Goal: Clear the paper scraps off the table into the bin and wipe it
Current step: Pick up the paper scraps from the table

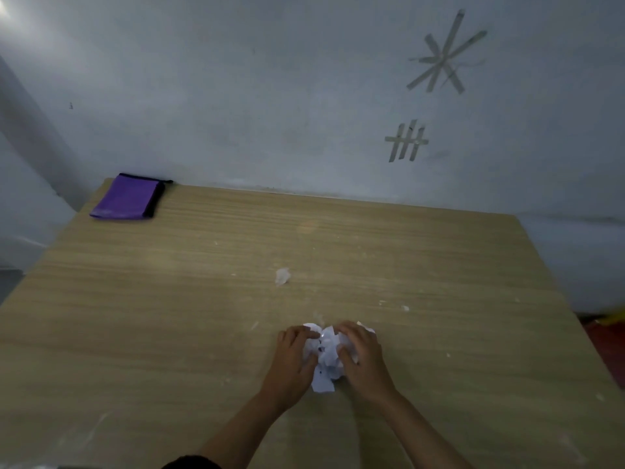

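left hand (291, 362) and right hand (364, 360) cupping paper scraps (327, 358), wooden table (135, 316)

The left hand (293, 358) and right hand (362, 357) are covering both flanks of the pile of paper scraps (326, 353), hiding its extent, while both forearms (243, 431) are being cropped by the bottom edge. The table (135, 316) is running out of frame left and below, a yellow object (616, 316) is showing only a sliver at right, and white flecks (405, 308) are appearing too small to identify.
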Demonstrator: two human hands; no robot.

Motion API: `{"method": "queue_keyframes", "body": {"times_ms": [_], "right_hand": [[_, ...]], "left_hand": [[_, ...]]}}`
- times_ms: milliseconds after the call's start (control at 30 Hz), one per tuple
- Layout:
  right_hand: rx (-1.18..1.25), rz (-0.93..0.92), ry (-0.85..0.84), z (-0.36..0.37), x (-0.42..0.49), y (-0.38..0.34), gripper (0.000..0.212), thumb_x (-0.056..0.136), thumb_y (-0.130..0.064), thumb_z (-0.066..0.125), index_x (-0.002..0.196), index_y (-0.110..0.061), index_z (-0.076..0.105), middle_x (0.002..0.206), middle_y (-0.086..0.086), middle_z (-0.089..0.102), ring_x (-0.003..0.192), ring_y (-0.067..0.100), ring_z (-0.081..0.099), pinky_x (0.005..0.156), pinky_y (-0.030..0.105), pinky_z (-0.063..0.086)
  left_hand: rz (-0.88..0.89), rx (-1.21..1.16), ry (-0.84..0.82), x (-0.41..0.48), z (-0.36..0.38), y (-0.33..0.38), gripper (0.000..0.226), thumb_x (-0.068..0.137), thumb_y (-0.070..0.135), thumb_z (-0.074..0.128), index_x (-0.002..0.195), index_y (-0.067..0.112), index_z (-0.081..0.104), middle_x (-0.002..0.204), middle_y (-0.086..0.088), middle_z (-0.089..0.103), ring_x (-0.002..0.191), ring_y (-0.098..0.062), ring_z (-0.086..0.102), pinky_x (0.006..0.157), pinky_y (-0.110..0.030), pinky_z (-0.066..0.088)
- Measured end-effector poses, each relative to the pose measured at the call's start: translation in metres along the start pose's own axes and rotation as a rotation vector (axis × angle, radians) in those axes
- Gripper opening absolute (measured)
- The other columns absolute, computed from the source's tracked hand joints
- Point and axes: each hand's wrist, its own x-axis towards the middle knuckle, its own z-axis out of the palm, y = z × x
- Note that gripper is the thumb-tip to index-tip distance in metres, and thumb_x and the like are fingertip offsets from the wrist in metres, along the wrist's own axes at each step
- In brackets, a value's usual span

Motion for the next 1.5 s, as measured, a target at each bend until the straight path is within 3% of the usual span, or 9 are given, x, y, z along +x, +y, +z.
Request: {"method": "queue_keyframes", "body": {"times_ms": [133, 267, 433, 567, 667, 833, 1033, 1200, 1500], "right_hand": [[-0.129, -0.112, -0.136, 0.003, -0.011, 0.010, 0.066, 0.072, -0.045, 0.039, 0.137, -0.036, 0.030, 0.152, -0.006, 0.019, 0.142, 0.014, 0.010, 0.115, 0.037, 0.014], [-0.389, -0.145, -0.244, 0.003, -0.011, 0.011, 0.080, 0.070, -0.060, 0.035, 0.142, -0.044, 0.002, 0.155, 0.000, -0.021, 0.140, 0.017, -0.026, 0.116, 0.049, -0.009], [-0.523, -0.173, -0.215, -0.005, 0.004, 0.015, 0.081, 0.064, -0.088, 0.026, 0.131, -0.060, -0.010, 0.147, 0.000, -0.037, 0.134, 0.020, -0.039, 0.108, 0.045, -0.020], [-0.517, -0.149, -0.258, -0.004, 0.012, 0.023, 0.082, 0.064, -0.088, 0.032, 0.137, -0.058, 0.008, 0.151, -0.006, -0.027, 0.136, 0.024, -0.033, 0.112, 0.051, -0.016], [-0.524, -0.214, -0.219, 0.003, 0.008, 0.029, 0.078, 0.069, -0.086, 0.015, 0.137, -0.050, 0.026, 0.154, -0.010, -0.006, 0.140, 0.022, -0.021, 0.115, 0.054, -0.005], [-0.433, -0.230, 0.004, 0.018, -0.001, 0.030, 0.040, 0.086, -0.050, 0.042, 0.123, -0.035, 0.047, 0.146, -0.002, 0.039, 0.141, 0.016, 0.006, 0.114, 0.038, -0.005], [-0.426, -0.229, 0.002, 0.024, -0.004, 0.014, 0.066, 0.076, -0.056, 0.050, 0.137, -0.039, 0.030, 0.153, -0.006, 0.024, 0.144, 0.026, 0.004, 0.113, 0.048, -0.006], [-0.539, -0.188, 0.058, 0.038, -0.001, 0.016, 0.036, 0.089, -0.049, 0.040, 0.121, -0.037, 0.052, 0.139, -0.005, 0.049, 0.135, 0.034, 0.034, 0.113, 0.048, 0.008], [-0.624, -0.274, 0.198, 0.040, 0.002, 0.019, 0.014, 0.081, -0.031, 0.054, 0.090, -0.022, 0.061, 0.090, 0.001, 0.061, 0.074, 0.021, 0.056, 0.056, 0.031, 0.048]], "left_hand": [[0.119, 0.120, -0.219, -0.010, 0.002, -0.019, 0.080, 0.074, 0.050, 0.051, 0.141, 0.021, 0.019, 0.152, -0.004, 0.017, 0.143, -0.017, 0.010, 0.118, -0.035, 0.014], [0.246, 0.459, -0.238, -0.008, 0.009, -0.027, 0.107, 0.070, 0.083, 0.034, 0.142, 0.025, -0.020, 0.153, 0.000, -0.022, 0.137, -0.011, -0.031, 0.114, -0.031, -0.016], [0.171, 0.689, -0.227, 0.004, 0.010, -0.032, 0.095, 0.076, 0.081, 0.020, 0.140, 0.012, 0.027, 0.155, -0.018, -0.011, 0.143, -0.027, -0.016, 0.113, -0.038, -0.006], [0.174, 0.628, -0.183, 0.008, 0.009, -0.044, 0.064, 0.089, 0.059, 0.028, 0.130, 0.011, 0.038, 0.147, -0.018, 0.033, 0.144, -0.018, -0.007, 0.113, -0.031, 0.002], [0.155, 0.460, -0.078, 0.008, 0.008, -0.045, 0.059, 0.093, 0.057, 0.023, 0.124, 0.011, 0.042, 0.128, -0.017, 0.057, 0.131, -0.021, 0.031, 0.111, -0.023, 0.010], [0.200, 0.443, 0.064, 0.010, 0.006, -0.039, 0.062, 0.096, 0.054, 0.020, 0.111, 0.003, 0.052, 0.105, -0.015, 0.064, 0.103, -0.018, 0.046, 0.092, -0.028, 0.038], [0.254, 0.503, 0.012, 0.010, 0.003, -0.036, 0.038, 0.087, 0.033, 0.044, 0.115, 0.008, 0.048, 0.108, -0.009, 0.062, 0.103, -0.017, 0.042, 0.087, -0.028, 0.043], [0.087, 0.453, 0.031, 0.003, 0.002, -0.042, 0.029, 0.084, 0.024, 0.039, 0.112, 0.019, 0.045, 0.108, -0.005, 0.060, 0.094, -0.015, 0.037, 0.084, -0.025, 0.035], [-0.093, 0.327, 0.084, 0.006, -0.012, -0.029, 0.032, 0.090, 0.010, 0.047, 0.122, 0.003, 0.045, 0.118, -0.018, 0.054, 0.108, -0.028, 0.047, 0.086, -0.033, 0.042]]}}
